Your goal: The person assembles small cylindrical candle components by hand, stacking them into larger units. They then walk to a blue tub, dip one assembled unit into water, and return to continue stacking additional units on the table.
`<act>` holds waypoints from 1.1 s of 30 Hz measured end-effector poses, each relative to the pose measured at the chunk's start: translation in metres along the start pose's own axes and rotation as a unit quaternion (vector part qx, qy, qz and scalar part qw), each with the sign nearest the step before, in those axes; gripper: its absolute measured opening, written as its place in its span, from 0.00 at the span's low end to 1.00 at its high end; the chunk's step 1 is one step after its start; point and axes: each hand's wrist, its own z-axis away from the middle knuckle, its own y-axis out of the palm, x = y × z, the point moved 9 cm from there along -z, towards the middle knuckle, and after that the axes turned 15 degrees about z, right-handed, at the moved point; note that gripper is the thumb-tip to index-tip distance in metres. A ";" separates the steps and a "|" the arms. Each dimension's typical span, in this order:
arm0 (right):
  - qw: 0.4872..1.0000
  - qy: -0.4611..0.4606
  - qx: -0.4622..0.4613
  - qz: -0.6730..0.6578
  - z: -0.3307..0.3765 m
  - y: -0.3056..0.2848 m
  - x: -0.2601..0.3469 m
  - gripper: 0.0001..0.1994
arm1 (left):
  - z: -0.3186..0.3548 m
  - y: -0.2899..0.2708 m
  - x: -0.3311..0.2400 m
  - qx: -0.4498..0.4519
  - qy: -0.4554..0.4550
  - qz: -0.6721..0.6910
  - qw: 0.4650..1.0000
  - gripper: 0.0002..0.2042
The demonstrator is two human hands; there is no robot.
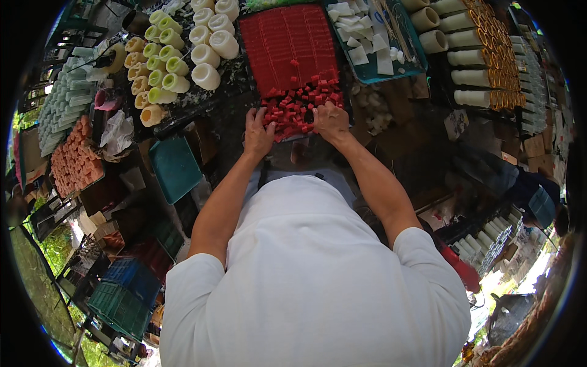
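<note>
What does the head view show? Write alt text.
A person's left hand and right hand at either side of loose red cubes, before a lined red slab; pale cylinders at left, a teal tray of white pieces at right.

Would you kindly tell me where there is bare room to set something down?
The left teal tray, between the salmon blocks and the left forearm, looks bare. It is crowded between the left hand and right hand, where red cubes lie, and on the upper-right tray, strewn with white pieces.
</note>
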 end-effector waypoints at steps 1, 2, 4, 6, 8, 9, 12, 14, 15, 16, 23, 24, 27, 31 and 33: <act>0.999 0.032 -0.009 0.002 0.004 0.002 -0.007 0.11 | 0.003 0.002 -0.005 0.010 0.015 -0.039 0.999 0.22; 1.000 0.013 0.001 -0.019 0.008 0.002 0.001 0.11 | 0.008 0.003 -0.006 0.019 0.027 -0.078 0.996 0.20; 0.998 -0.025 0.019 -0.056 0.019 -0.007 0.023 0.11 | 0.015 0.007 -0.011 0.023 0.039 -0.152 0.987 0.19; 0.999 0.014 0.040 -0.033 0.027 -0.001 0.016 0.11 | 0.019 0.007 -0.032 0.010 0.080 -0.197 0.977 0.19; 0.995 0.087 0.042 -0.017 0.031 0.006 -0.005 0.11 | 0.025 0.007 -0.058 -0.024 0.143 -0.213 0.966 0.21; 0.988 0.110 0.067 -0.082 0.030 0.012 -0.013 0.12 | 0.021 0.009 -0.061 -0.014 0.132 -0.155 0.979 0.21; 0.929 0.187 0.153 -0.281 0.033 0.019 -0.026 0.13 | 0.011 0.032 -0.051 0.047 -0.009 0.083 0.995 0.22; 0.846 0.249 0.216 -0.419 0.044 0.021 -0.013 0.14 | 0.019 0.069 -0.030 0.123 -0.233 0.304 0.916 0.23; 0.820 0.254 0.253 -0.447 0.048 0.022 -0.006 0.14 | 0.024 0.084 -0.035 0.146 -0.273 0.402 0.862 0.20; 0.826 0.250 0.257 -0.435 0.047 0.016 -0.003 0.14 | 0.022 0.087 -0.034 0.145 -0.277 0.439 0.842 0.18; 0.874 0.177 0.321 -0.320 0.074 -0.012 -0.011 0.13 | 0.017 0.086 0.000 0.091 -0.328 0.493 0.801 0.07; 0.878 0.164 0.336 -0.299 0.080 -0.011 -0.018 0.13 | 0.016 0.080 0.006 0.064 -0.339 0.481 0.806 0.06; 0.903 0.205 0.293 -0.236 0.089 0.000 -0.058 0.12 | -0.001 0.045 -0.013 0.046 -0.200 0.209 0.956 0.15; 0.957 0.240 0.065 -0.150 0.066 -0.009 -0.094 0.11 | 0.001 0.036 -0.064 0.052 0.059 -0.094 0.992 0.21; 0.963 0.259 -0.013 -0.074 0.052 -0.019 -0.108 0.10 | 0.001 0.045 -0.082 0.071 0.108 -0.140 0.982 0.22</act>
